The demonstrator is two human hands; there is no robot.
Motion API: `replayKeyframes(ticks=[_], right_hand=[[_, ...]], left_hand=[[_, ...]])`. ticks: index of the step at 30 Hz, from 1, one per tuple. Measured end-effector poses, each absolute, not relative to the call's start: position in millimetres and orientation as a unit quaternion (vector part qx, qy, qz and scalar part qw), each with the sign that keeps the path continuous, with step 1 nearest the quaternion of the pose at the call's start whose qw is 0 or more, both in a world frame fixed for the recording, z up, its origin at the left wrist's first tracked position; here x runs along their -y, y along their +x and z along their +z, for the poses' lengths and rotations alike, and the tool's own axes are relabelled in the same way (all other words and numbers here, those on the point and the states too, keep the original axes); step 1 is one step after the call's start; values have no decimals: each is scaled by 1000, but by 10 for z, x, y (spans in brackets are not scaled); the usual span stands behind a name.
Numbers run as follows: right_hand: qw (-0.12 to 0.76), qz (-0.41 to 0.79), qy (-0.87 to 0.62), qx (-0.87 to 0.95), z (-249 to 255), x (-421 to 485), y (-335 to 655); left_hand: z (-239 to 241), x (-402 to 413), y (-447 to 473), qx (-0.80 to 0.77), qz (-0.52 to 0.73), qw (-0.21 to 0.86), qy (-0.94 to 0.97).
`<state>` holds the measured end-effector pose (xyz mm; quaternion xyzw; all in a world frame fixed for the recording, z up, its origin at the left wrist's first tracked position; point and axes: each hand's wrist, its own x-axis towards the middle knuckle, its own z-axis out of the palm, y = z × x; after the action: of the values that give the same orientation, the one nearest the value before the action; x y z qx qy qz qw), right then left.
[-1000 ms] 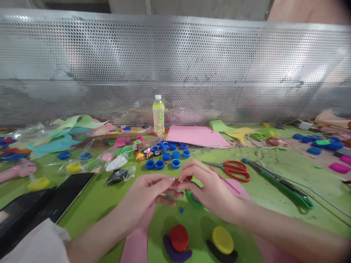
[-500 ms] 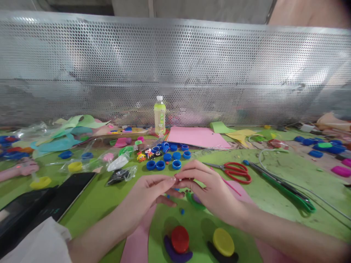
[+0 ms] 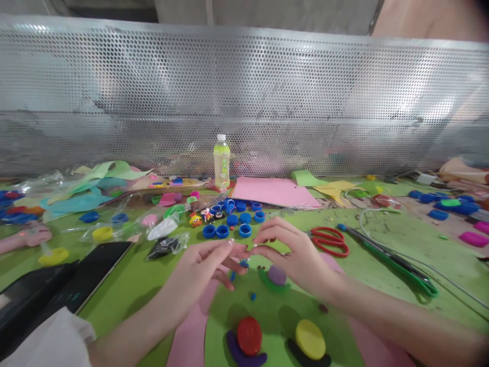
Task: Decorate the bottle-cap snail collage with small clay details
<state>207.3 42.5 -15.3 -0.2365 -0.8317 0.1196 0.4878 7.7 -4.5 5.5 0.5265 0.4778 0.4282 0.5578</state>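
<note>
My left hand (image 3: 210, 265) hovers over the green mat with its thumb lifted off its index finger and the other fingers spread. Opposite it, my right hand (image 3: 296, 252) has thumb and fingertips drawn close together, touching or almost touching the left index fingertip. A tiny pale speck shows at the right fingertips, too small to name. Below the hands lie a lilac disc on a green curved strip (image 3: 278, 274) and a small blue bit (image 3: 252, 296). Nearer to me, a red disc (image 3: 249, 335) rests against a purple curved strip, and a yellow disc (image 3: 310, 338) against a black one.
Several blue bottle caps (image 3: 245, 231) and small figurines (image 3: 207, 215) stand beyond my hands. Red-handled scissors (image 3: 329, 241) and a green-handled tool (image 3: 397, 265) lie to the right. A phone (image 3: 97, 270) lies left, a drink bottle (image 3: 221, 163) behind, before a perforated metal panel (image 3: 244, 92).
My left thumb has lifted away from the fingertips, and the two hands have parted slightly. More of the lilac disc and its green strip now shows under my right hand.
</note>
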Motion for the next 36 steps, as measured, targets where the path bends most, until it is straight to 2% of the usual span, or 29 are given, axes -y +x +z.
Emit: replayKeyframes(ticks=[4, 8, 13, 19, 28, 32, 36], right_hand=[[460, 44, -236, 855, -266, -768, 2314], [392, 3, -249, 886, -418, -1004, 2460], [277, -2, -262, 924, -564, -1070, 2446], [211, 21, -277, 937, -560, -1102, 2453], [209, 42, -296, 931, -437, -1074, 2490], [235, 26, -335, 912, -223, -997, 2551], [224, -9, -353, 908, -31, -872, 2710]], left_hand=[[80, 37, 26, -517, 446, 516, 517], [67, 26, 5, -522, 446, 504, 523], [12, -5, -2, -515, 447, 501, 533], [-3, -25, -30, -534, 425, 467, 563], [50, -99, -143, -547, 440, 376, 605], [88, -154, -208, -581, 398, 288, 650], [98, -220, -270, -578, 338, 229, 706]])
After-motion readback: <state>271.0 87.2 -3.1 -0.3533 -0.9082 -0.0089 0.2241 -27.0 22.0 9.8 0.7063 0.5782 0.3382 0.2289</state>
